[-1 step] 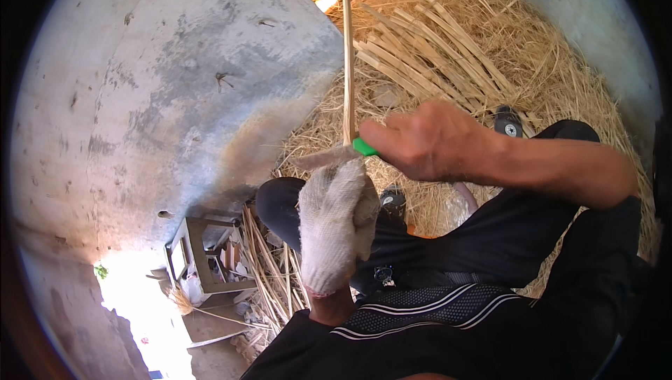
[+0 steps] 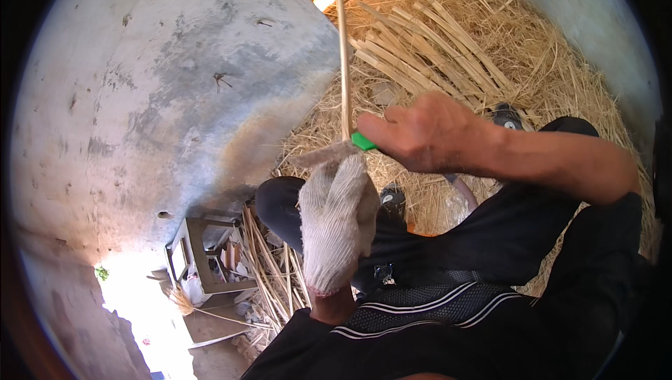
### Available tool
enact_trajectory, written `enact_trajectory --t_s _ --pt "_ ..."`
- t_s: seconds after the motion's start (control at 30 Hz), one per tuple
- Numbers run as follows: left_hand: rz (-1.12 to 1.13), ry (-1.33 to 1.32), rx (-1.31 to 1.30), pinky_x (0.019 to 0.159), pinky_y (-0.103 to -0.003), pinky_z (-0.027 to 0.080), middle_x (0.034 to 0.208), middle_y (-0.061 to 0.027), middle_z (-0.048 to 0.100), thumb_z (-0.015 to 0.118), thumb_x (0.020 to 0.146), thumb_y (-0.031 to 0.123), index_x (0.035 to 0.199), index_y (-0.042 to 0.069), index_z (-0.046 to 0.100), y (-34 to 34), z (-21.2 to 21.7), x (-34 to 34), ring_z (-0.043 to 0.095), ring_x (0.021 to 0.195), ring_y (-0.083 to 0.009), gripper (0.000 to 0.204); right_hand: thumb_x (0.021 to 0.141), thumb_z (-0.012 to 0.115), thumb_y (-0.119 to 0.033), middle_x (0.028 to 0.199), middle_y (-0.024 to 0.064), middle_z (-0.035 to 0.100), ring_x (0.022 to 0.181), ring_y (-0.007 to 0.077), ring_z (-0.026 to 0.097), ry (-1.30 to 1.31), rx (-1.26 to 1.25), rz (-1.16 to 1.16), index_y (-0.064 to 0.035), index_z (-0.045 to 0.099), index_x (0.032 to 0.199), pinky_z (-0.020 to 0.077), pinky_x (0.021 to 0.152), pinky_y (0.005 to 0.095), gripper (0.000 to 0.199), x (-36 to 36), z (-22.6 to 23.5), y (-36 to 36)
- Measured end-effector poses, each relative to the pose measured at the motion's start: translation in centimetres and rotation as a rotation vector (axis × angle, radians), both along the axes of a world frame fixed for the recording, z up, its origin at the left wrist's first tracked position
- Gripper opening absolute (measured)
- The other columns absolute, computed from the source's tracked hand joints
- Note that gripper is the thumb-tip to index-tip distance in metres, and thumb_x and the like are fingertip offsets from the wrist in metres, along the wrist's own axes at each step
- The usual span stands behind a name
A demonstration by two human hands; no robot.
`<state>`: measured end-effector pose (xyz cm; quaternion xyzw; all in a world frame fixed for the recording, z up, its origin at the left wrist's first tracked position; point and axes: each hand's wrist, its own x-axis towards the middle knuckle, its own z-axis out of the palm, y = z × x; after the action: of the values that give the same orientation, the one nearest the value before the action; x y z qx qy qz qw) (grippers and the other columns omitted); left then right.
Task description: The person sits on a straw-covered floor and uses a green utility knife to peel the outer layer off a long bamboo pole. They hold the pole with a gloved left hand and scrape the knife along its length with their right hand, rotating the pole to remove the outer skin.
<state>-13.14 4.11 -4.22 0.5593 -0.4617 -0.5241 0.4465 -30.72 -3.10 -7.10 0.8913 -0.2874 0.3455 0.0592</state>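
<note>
My left hand (image 2: 338, 220) wears a white knit glove and is closed around the lower end of a long thin cane strip (image 2: 343, 51) that stands upright in front of me. My bare right hand (image 2: 428, 132) grips a knife by its green handle (image 2: 363, 141). Its grey blade (image 2: 318, 155) points left and lies across the strip just above the glove's fingertips. Both hands are above my knees, which are in black trousers (image 2: 490, 240).
A bundle of split cane strips (image 2: 430, 44) lies on a heap of straw (image 2: 560, 72) ahead. A grey concrete surface (image 2: 175, 86) fills the left. A small wooden stool (image 2: 203, 257) and loose sticks (image 2: 269, 268) sit at lower left.
</note>
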Motion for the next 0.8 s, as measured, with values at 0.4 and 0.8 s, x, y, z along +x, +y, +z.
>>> enact_trajectory --t_s 0.4,0.8 --pt "0.033 0.074 -0.098 0.034 -0.020 0.028 0.059 0.0058 0.041 0.056 0.099 0.023 0.125 0.004 0.055 -1.8 -0.3 -0.6 0.037 0.042 -0.0042 0.032 0.094 0.048 -0.009 0.046 0.0017 0.042 0.034 0.0134 0.047 0.075 -0.174 -0.220 -0.0045 0.048 0.087 0.0364 0.027 0.0326 0.008 0.0 -1.9 -7.5" --pt "0.000 0.144 0.027 0.027 -0.023 0.031 0.060 -0.0001 0.046 0.051 0.100 0.031 0.123 -0.002 0.053 -1.4 0.2 1.1 0.038 0.034 -0.0086 0.040 0.100 0.045 -0.043 0.052 0.0115 0.048 0.046 0.0331 0.054 -0.116 0.366 -0.012 -0.0049 0.051 0.094 0.0432 0.050 0.0454 0.039 0.0 -0.2 -7.5"
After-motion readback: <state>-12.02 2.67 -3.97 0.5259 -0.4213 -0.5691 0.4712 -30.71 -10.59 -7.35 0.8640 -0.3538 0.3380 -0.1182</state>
